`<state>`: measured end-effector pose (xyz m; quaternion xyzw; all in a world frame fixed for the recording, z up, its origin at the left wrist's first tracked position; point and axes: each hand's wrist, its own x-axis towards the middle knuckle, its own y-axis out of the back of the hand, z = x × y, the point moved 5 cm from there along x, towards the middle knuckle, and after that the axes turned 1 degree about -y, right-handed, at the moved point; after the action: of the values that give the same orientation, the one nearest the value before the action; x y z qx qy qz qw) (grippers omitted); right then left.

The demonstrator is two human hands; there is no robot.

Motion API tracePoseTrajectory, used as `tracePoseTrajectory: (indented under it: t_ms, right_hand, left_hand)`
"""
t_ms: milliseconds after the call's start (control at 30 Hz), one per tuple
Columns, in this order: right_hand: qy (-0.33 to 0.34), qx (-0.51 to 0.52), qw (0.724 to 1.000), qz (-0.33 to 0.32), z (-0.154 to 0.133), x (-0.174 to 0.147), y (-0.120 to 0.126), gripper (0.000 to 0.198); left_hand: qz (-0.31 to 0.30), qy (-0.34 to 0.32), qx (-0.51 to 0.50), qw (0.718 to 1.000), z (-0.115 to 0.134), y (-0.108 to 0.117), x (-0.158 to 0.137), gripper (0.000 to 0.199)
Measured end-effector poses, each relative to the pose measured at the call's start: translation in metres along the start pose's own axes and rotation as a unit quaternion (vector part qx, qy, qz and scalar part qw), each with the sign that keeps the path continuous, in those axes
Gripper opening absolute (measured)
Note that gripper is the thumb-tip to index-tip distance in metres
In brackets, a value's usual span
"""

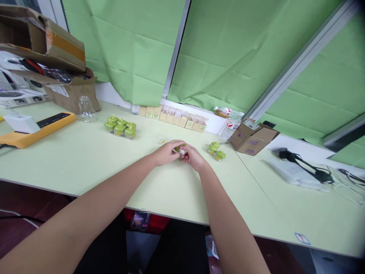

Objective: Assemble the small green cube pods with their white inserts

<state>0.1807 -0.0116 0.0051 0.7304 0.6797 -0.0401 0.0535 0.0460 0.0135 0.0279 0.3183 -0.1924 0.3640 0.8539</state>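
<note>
My left hand point(167, 153) and my right hand point(194, 156) meet over the middle of the table. Between their curled fingers is a small green lid point(180, 147), mostly covered. A small white piece point(183, 151) shows at the right fingertips; its kind I cannot make out. Just behind my left hand stands a small clear cup point(160, 138) with a yellow spot. To the right are a few clear cups with green lids point(220, 155). A larger group of green-lidded cups point(119, 130) stands in rows to the left.
Small cardboard boxes point(182, 121) line the wall. An orange power strip point(54, 123), a clear jar point(86, 109) and stacked cartons point(70, 91) occupy the left. On the right are bottles point(228, 129), an open carton point(251, 139) and a black strap point(306, 165) on plastic bags.
</note>
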Motion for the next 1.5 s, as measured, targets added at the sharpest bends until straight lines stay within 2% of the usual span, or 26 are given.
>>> tracePoseTrajectory:
  t_ms: [200,367,500,600,667,733,833,900,1000,1233,1367,1433,1500]
  right_hand:
    - [0.003,-0.04,0.999,0.018,-0.002,-0.002,-0.001,0.026]
    - [0.001,0.0,0.999,0.049,0.0,0.0,0.008,0.034]
    - [0.01,0.021,0.999,0.045,0.001,0.003,0.011,0.032]
    - [0.029,0.021,0.996,0.086,0.0,0.005,0.016,0.033]
    - [0.047,-0.008,0.99,0.133,0.0,0.007,0.023,0.037]
    - [0.083,-0.079,0.977,0.181,-0.001,0.008,0.029,0.04]
    - [0.154,-0.234,0.934,0.22,-0.004,0.006,0.033,0.037]
    - [0.172,-0.323,0.908,0.206,-0.002,0.005,0.03,0.035]
    - [0.162,-0.39,0.889,0.179,0.002,0.006,0.029,0.036]
    - [0.199,-0.333,0.902,0.191,-0.005,0.004,0.029,0.033]
    - [0.277,-0.333,0.868,0.242,-0.024,-0.01,0.016,0.014]
    - [0.292,-0.332,0.87,0.217,-0.027,-0.011,0.004,0.013]
    - [0.279,-0.328,0.883,0.186,-0.025,-0.008,-0.006,0.011]
  left_hand:
    - [0.0,0.029,-0.022,0.999,-0.008,0.0,-0.001,0.047]
    - [0.025,0.107,0.03,0.994,-0.026,0.008,-0.003,0.041]
    - [0.041,0.11,0.038,0.992,-0.027,0.01,-0.004,0.039]
    - [0.056,0.112,0.042,0.991,-0.027,0.012,-0.003,0.038]
    - [0.066,0.115,0.042,0.99,-0.03,0.014,-0.003,0.04]
    - [0.069,0.115,0.04,0.99,-0.032,0.015,-0.003,0.041]
    - [0.066,0.116,0.039,0.99,-0.035,0.015,-0.004,0.041]
    - [0.062,0.117,0.041,0.99,-0.035,0.015,-0.004,0.042]
    - [0.056,0.115,0.048,0.991,-0.034,0.014,-0.005,0.042]
    - [0.045,0.122,0.047,0.99,-0.032,0.013,-0.005,0.041]
    - [0.046,0.115,0.047,0.991,-0.029,0.013,-0.005,0.039]
    - [0.049,0.108,0.061,0.991,-0.026,0.014,-0.004,0.037]
    - [0.047,0.095,0.093,0.99,-0.023,0.015,-0.003,0.035]
